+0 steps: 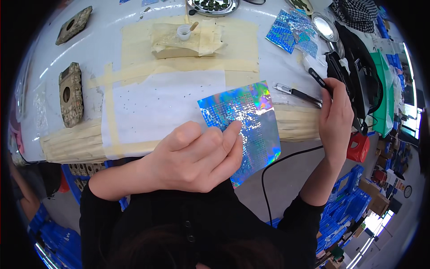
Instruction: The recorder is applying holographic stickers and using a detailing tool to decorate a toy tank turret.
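Note:
My left hand (197, 157) is closed on a shiny blue-silver holographic sheet (264, 130) dotted with rows of small raised spots. The sheet is tilted over the table's near edge, and its left part is hidden behind my fingers. At the right, my right hand (336, 101) grips a slim black tool (317, 78) between thumb and fingers; its exact kind is unclear. Close to that hand lies another slim black tool with a silvery tip (298, 93). White paper (165, 103), scattered with tiny specks, lies taped to the table beyond my left hand.
Two camouflage-patterned pieces with round holes (70, 96) lie at the left. A small cup with a stick (184, 32) stands on a paper-covered block (179, 50). More holographic sheets (291, 31), a black bag (358, 67) and a green bin (384, 94) are at the right. A black cable (265, 184) hangs below.

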Available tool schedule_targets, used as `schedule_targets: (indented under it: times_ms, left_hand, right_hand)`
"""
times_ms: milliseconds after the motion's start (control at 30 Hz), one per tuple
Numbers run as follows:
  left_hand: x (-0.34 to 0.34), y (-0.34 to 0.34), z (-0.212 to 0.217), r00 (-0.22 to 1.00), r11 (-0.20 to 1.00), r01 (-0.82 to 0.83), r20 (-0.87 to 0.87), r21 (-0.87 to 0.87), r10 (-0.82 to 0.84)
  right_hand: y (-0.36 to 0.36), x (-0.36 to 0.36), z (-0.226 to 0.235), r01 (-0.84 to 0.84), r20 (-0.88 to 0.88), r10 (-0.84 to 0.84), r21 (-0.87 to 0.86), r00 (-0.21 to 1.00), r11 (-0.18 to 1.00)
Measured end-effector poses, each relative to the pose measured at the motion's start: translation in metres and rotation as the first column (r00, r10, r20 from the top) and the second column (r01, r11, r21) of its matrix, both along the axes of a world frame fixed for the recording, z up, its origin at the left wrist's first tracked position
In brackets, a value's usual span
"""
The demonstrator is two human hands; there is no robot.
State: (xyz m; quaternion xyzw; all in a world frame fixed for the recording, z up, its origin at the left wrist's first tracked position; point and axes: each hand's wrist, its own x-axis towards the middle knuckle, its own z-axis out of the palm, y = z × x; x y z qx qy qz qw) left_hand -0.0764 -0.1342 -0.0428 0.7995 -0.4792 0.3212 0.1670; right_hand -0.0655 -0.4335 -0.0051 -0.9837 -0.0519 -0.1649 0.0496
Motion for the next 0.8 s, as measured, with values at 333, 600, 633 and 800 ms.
schedule_targets:
  times_ms: [333, 600, 633, 800]
  left_hand:
    - [-0.003, 0.0, -0.002, 0.998, 0.996, 0.029, -0.053, 0.083, -0.024]
    - [-0.006, -0.001, -0.004, 0.999, 0.992, 0.002, -0.045, 0.126, 0.004]
    - [-0.005, -0.003, -0.004, 0.999, 0.993, -0.002, -0.045, 0.12, 0.008]
    - [-0.005, -0.006, -0.007, 0.999, 0.994, -0.022, -0.038, 0.107, 0.027]
  right_hand:
    - [0.042, -0.037, 0.003, -0.416, 0.404, 0.169, 0.666, 0.899, 0.619]
    - [0.048, -0.043, -0.013, -0.432, 0.195, 0.426, 0.691, 0.884, 0.58]
    - [0.049, -0.043, -0.014, -0.433, 0.183, 0.432, 0.672, 0.883, 0.601]
    - [0.063, -0.037, -0.016, -0.375, 0.122, 0.41, 0.687, 0.904, 0.623]
